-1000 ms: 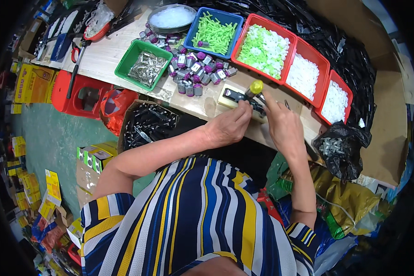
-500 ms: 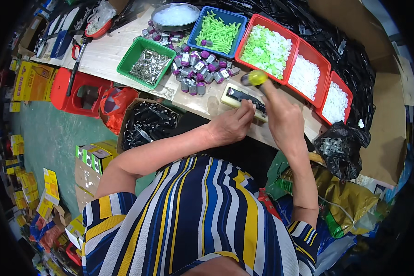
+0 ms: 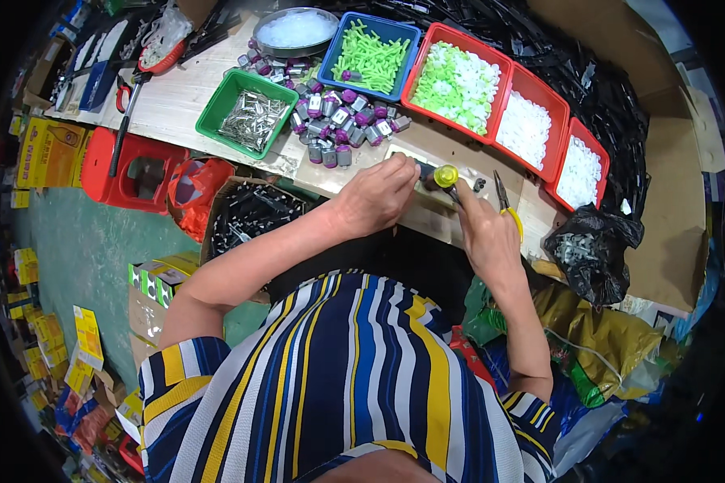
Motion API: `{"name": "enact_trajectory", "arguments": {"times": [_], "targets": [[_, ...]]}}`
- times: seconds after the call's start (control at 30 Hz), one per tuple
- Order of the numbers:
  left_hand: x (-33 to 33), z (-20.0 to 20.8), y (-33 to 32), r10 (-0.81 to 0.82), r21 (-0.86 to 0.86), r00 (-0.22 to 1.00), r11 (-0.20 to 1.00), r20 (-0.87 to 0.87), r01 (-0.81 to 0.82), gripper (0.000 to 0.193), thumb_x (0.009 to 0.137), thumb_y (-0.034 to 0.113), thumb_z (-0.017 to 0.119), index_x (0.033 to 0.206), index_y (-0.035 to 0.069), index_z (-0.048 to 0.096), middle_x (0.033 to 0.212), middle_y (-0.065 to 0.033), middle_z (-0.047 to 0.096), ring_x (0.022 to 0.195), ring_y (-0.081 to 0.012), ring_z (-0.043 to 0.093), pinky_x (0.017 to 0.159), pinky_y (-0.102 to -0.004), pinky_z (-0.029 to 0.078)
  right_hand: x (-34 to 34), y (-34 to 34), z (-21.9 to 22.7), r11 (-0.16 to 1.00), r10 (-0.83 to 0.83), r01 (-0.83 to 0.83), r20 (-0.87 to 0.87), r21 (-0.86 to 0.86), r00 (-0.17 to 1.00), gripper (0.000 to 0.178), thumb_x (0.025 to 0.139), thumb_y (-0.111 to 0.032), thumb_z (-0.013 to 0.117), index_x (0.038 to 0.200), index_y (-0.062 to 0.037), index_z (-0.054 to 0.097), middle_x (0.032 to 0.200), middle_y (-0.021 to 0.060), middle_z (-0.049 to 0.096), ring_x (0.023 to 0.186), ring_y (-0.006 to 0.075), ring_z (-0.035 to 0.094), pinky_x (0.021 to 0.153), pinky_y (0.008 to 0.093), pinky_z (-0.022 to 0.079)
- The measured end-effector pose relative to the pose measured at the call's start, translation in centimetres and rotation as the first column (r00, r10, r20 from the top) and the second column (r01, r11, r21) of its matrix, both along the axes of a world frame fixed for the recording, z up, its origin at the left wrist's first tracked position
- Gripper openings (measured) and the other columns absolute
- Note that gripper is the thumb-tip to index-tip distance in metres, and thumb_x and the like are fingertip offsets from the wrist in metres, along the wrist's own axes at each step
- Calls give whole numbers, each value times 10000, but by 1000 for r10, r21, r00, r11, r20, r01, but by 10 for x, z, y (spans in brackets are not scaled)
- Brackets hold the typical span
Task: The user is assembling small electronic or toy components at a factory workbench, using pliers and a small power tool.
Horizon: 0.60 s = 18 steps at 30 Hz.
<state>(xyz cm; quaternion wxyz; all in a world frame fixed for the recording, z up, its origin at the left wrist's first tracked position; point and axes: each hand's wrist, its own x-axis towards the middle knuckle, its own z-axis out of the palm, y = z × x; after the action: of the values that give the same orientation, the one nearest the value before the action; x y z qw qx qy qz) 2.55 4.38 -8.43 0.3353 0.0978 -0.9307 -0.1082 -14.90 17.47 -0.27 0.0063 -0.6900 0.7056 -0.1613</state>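
Observation:
My right hand (image 3: 491, 240) grips a small mallet (image 3: 445, 175) with a clear yellow head, held low over the workpiece. Beneath that head lies a dark, narrow part (image 3: 425, 179) on a cream block (image 3: 415, 211), mostly covered by my hands and the mallet. My left hand (image 3: 379, 193) is closed in a pinch at the left end of the dark part. Whether those fingertips hold the part itself or something smaller is hidden. Right of the mallet are small black bits (image 3: 480, 185) and pliers (image 3: 506, 208) with yellow handles.
Small grey-and-purple motors (image 3: 342, 129) are heaped beyond my left hand. Around them stand a green bin (image 3: 204, 121) of metal pins, a blue bin (image 3: 325, 71) of green sticks, red bins (image 3: 505, 76) of white and green pieces, and a black bag (image 3: 596, 270) at the right edge.
My left hand has shifted left along the dark part. My right hand has come down with the mallet, its head now at the part. The pliers have come into sight.

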Motion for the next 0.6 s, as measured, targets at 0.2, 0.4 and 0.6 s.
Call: {"name": "enact_trajectory", "arguments": {"times": [0.2,0.4,0.6], "targets": [[0,-1,0,-13,17,998,1000,57,12,437,737,48,701,1105,-137,558,1049,-183,551,983,-313,572,790,-353,524,3,5,-7,1000,-15,15,9,21,1000,342,886,-66,621,1226,-47,595,812,185,656,695,361,639,616,460,483],[1,-3,-1,-20,82,997,997,78,14,437,738,50,703,1105,-136,557,1048,-178,541,946,-302,566,762,-354,524,-6,-8,9,997,-27,37,140,-67,990,326,900,-97,617,1217,-28,584,789,193,654,676,384,635,614,464,498],[0,2,-2,-34,28,995,999,92,32,434,747,53,706,1107,-138,557,1066,-189,542,966,-306,568,768,-349,524,-13,-13,0,976,-126,117,35,185,991,342,924,-117,587,1257,-46,554,811,232,649,746,425,639,630,512,485]]}}
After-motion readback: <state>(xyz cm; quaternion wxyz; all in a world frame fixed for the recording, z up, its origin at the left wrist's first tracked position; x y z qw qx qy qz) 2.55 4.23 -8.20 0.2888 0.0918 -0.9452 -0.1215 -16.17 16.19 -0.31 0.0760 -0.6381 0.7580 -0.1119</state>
